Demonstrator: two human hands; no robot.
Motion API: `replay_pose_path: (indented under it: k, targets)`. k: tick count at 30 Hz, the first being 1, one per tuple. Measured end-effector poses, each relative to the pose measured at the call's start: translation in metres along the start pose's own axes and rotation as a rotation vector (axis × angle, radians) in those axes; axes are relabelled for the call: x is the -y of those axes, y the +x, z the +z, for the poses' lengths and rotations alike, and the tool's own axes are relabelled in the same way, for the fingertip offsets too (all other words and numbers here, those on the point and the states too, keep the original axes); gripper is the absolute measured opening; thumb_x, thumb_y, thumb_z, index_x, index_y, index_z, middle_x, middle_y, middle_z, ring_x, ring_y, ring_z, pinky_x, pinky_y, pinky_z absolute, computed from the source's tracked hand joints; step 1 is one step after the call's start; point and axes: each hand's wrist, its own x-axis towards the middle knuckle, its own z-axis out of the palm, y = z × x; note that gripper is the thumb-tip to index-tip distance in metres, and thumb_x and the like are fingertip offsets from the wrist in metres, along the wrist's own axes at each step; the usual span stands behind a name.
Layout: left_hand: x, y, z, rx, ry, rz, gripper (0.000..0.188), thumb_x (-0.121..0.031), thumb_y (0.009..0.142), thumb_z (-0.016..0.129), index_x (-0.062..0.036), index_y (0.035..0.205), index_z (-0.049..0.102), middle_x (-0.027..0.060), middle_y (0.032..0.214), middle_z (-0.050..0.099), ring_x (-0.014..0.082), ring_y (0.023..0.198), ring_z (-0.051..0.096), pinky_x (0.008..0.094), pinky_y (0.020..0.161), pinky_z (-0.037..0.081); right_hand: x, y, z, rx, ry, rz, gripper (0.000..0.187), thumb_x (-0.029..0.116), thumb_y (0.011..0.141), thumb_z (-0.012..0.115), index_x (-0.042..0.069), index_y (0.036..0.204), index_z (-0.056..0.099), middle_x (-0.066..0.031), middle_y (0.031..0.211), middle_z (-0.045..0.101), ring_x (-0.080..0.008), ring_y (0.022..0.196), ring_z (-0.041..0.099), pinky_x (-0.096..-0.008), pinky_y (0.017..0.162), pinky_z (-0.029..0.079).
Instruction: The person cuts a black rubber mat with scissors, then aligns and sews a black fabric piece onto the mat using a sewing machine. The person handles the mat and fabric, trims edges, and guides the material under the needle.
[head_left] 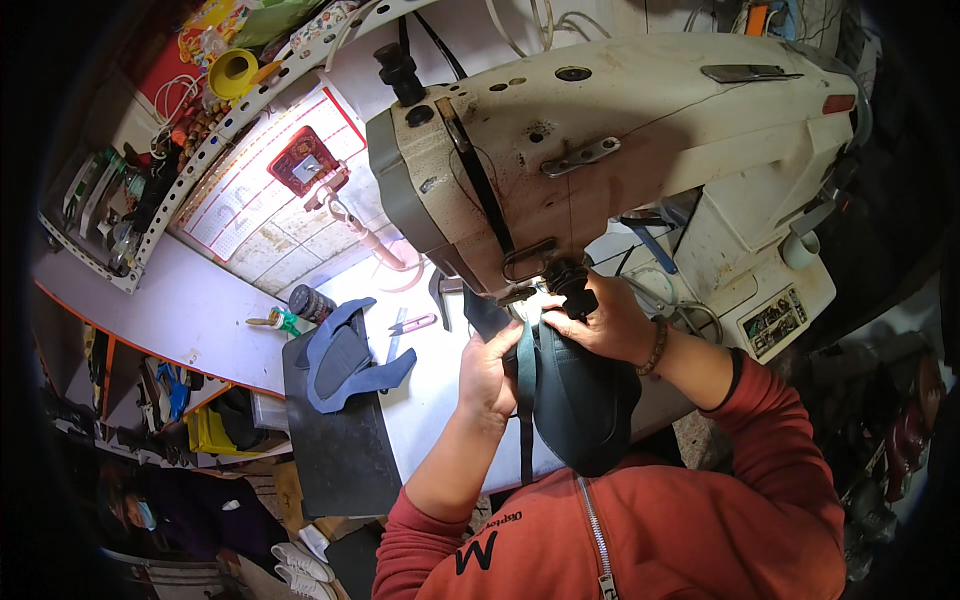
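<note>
A dark green-black shoe upper [585,405] hangs below the head of a cream sewing machine [640,120], its top edge up at the needle area. My left hand [488,378] is closed, with thumb and fingers pinching the upper's left edge beside a narrow dark green strip [526,400] that dangles down. On the other side, my right hand [615,322] is closed on the upper's top edge, just by the machine's black knob [570,285]. The needle and the exact sewing spot are hidden behind the machine head and my fingers.
Left of my hands lie a blue shoe upper [350,365], pink thread snips [412,324] and a black mat [345,455]. A dark jar [312,302] stands behind. A pink lamp [370,235] lights the table. A masked person [190,505] is at lower left, near white sneakers [303,572].
</note>
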Motion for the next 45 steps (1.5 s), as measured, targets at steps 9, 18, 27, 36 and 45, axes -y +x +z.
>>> replay_pose_path:
  k: [9,18,27,36,45]
  targets:
    - [-0.019,0.003,-0.014,0.069,0.375,-0.033,0.02,0.002,0.08,0.06,0.0064,0.1,0.063,0.0094,0.092,0.068,0.0176,0.077,0.066,0.0297,0.073,0.053,-0.001,0.002,-0.006,0.091,0.018,0.087,0.017,0.02,0.078,0.069,0.007,0.08,0.06,-0.0064,0.089,0.053,-0.0244,0.072,0.061,-0.035,0.062,0.05]
    - [-0.011,0.009,-0.017,0.056,0.267,-0.019,0.022,0.002,0.08,0.058,0.0064,0.102,0.062,0.011,0.094,0.067,0.0191,0.079,0.066,0.0306,0.073,0.053,-0.01,0.004,0.001,0.069,0.097,0.125,0.025,0.017,0.079,0.069,0.004,0.088,0.049,-0.0072,0.077,0.058,-0.0268,0.07,0.062,-0.0359,0.06,0.049]
    - [-0.01,0.007,-0.016,0.082,0.219,-0.002,0.025,0.003,0.08,0.058,0.0078,0.103,0.061,0.013,0.094,0.068,0.021,0.08,0.066,0.0314,0.076,0.053,-0.014,0.007,0.002,0.052,0.068,0.062,0.031,0.017,0.079,0.069,0.005,0.09,0.042,-0.0086,0.066,0.057,-0.0294,0.064,0.061,-0.0368,0.056,0.047]
    - [-0.01,0.006,-0.014,0.029,0.206,-0.014,0.022,0.003,0.08,0.058,0.0082,0.1,0.062,0.0132,0.092,0.067,0.0207,0.078,0.067,0.031,0.074,0.054,-0.02,0.006,0.005,0.056,0.113,0.061,0.032,0.016,0.079,0.07,0.005,0.089,0.042,-0.0072,0.065,0.055,-0.028,0.06,0.059,-0.036,0.055,0.046]
    - [-0.016,0.011,-0.008,-0.023,0.265,-0.011,0.018,0.005,0.078,0.058,0.0062,0.095,0.063,0.0121,0.088,0.067,0.0195,0.074,0.066,0.0306,0.069,0.054,-0.027,0.011,0.006,0.025,0.027,-0.049,0.031,0.018,0.077,0.073,0.003,0.087,0.047,-0.0088,0.071,0.052,-0.028,0.062,0.058,-0.0369,0.055,0.046]
